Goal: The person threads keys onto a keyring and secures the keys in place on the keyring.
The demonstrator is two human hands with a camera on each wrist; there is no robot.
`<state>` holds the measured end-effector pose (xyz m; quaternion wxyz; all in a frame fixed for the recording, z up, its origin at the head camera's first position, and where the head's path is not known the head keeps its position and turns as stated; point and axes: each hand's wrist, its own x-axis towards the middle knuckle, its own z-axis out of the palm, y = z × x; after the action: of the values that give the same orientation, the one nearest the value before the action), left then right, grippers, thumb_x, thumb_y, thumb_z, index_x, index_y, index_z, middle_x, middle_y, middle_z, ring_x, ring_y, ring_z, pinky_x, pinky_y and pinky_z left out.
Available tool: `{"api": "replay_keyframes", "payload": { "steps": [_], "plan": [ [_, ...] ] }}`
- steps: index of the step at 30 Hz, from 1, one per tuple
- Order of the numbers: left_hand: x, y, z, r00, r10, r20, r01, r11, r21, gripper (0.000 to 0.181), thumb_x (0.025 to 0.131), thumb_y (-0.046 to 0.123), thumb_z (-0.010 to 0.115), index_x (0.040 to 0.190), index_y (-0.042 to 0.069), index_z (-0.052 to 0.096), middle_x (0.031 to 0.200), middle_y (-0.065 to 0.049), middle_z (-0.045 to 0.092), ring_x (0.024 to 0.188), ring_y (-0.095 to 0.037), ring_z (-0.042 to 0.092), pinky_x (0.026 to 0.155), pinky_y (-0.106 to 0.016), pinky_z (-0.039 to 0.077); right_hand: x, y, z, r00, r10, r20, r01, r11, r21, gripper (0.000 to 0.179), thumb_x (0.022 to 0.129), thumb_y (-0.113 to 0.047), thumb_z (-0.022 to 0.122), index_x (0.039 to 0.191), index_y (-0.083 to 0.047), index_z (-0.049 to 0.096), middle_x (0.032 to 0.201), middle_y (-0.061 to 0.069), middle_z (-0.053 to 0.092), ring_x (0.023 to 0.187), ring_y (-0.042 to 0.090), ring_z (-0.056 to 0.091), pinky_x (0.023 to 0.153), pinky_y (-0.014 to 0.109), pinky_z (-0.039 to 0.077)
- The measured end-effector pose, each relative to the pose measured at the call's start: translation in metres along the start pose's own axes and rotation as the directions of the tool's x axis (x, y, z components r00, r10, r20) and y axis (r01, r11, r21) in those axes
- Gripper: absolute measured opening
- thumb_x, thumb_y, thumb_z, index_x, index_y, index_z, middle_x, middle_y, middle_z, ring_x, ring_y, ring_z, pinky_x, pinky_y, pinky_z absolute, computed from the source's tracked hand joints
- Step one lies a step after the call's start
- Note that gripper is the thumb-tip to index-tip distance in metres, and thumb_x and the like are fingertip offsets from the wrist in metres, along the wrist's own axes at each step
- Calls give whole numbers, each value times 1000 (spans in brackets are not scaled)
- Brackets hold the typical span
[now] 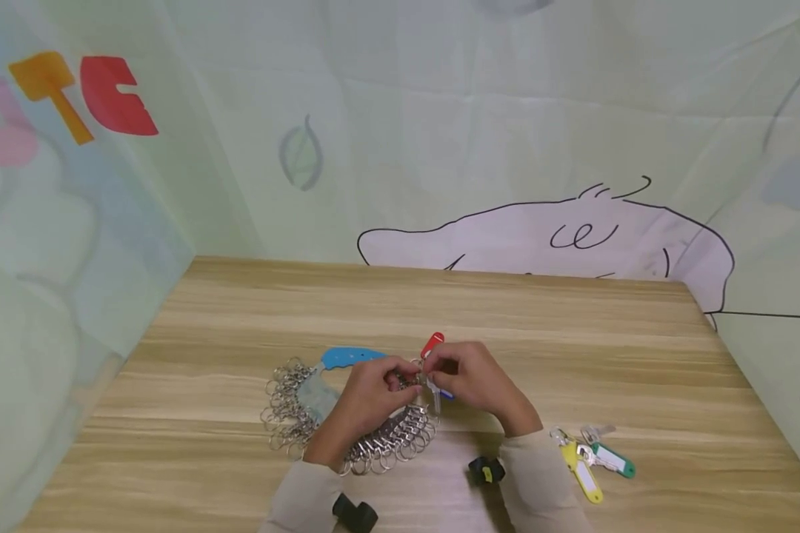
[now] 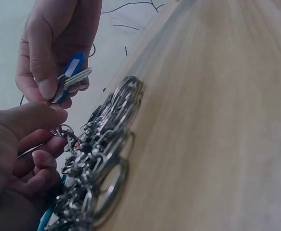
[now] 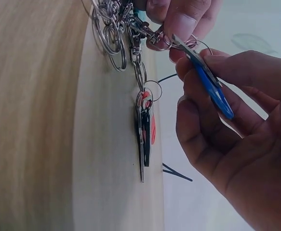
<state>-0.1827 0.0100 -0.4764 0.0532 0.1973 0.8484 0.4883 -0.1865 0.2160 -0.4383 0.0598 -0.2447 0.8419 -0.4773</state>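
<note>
Blue tag (image 3: 213, 94) plus its key (image 2: 77, 81): up between the two hands, just off the right end of the clip-and-ring bundle (image 1: 393, 440), about mid-table left to right. Right hand (image 1: 476, 377) has tag and key in a thumb-and-finger pinch, near the ring end. Left hand (image 1: 376, 389) pinches a small ring (image 2: 60, 129) at the bundle's end.

Handling, my read: tag is light, stiff plastic, smooth, hard to break. Key is thin metal, a bit slick, likely to swivel on the thin wire loop (image 3: 205, 46). Best hold is tag and key head together, flat faces, close to the loop; grip at the far tip would let it flop. Loop looks springy and fiddly, fingertip work. Small ring: hold by its sides, leave the opening free. Bundle is probably the heavy item, floppy, snag-prone; steady it by the blue grip piece (image 1: 353, 357).

Outward: red tag (image 1: 433, 343) just beyond the hands, with keys, apparently linked to the bundle. Yellow tag (image 1: 587, 481) and green tag (image 1: 616, 463) lie with keys near right, past the right forearm, on the wood-grain table (image 1: 240, 296).
</note>
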Motion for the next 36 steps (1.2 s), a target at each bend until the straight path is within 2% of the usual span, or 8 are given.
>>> {"api": "replay_keyframes", "payload": {
  "steps": [5,11,17,24,27,30,33,36],
  "plan": [
    [-1,0,1,999,-35,-1,34,999,-13,21,86,11,80,106,12,75,71,7,58,65,-12,52,55,-25,43,-1,1,1,1000,-12,26,12,1000,-9,17,86,10,70,86,-6,73,88,-1,70,80,10,65,74,30,54],
    [-1,1,1,999,-40,-9,40,999,-10,20,86,12,79,106,12,75,70,7,57,64,-12,52,54,-26,42,0,2,3,1000,-9,10,10,1000,-22,16,86,9,71,85,-7,74,88,-1,70,79,9,65,74,30,54],
    [-1,0,2,1000,-19,-1,19,1000,-20,22,85,11,80,106,11,74,71,7,58,63,-11,52,54,-25,43,0,2,4,1000,-6,-11,5,1000,-29,15,87,9,70,87,-7,72,87,-1,69,79,11,64,74,32,54],
    [-1,2,3,1000,16,0,-16,1000,-22,25,84,10,81,108,9,74,70,6,56,62,-10,50,53,-25,42,0,2,4,999,6,-37,-6,1000,-9,17,88,9,65,90,-7,70,87,2,68,78,19,62,70,34,52],
    [0,2,3,999,39,-7,-39,999,-25,26,84,12,83,109,10,75,69,6,54,60,-9,48,52,-24,40,0,2,4,998,35,-54,-35,999,4,18,90,10,62,91,-7,69,90,2,67,82,20,62,71,34,52],
    [-1,3,3,998,57,-12,-57,998,-27,28,84,16,84,110,13,77,76,5,57,59,-9,46,53,-24,39,-1,0,2,993,101,-59,-97,993,62,20,91,10,59,92,-7,69,95,2,67,86,21,61,72,35,52],
    [-1,4,3,998,61,-11,-61,998,-23,29,84,17,84,112,16,77,82,5,60,62,-10,45,54,-25,38,-1,-1,1,985,168,-43,-162,980,117,21,93,9,56,93,-6,71,97,4,67,80,22,61,69,34,50],
    [-1,3,3,997,70,-11,-70,998,-4,29,84,13,83,112,16,77,82,4,60,64,-10,46,56,-25,39,-1,-1,0,981,194,-19,-190,972,141,20,93,8,56,95,-5,71,96,7,66,73,22,59,65,34,49]
  ]
}}
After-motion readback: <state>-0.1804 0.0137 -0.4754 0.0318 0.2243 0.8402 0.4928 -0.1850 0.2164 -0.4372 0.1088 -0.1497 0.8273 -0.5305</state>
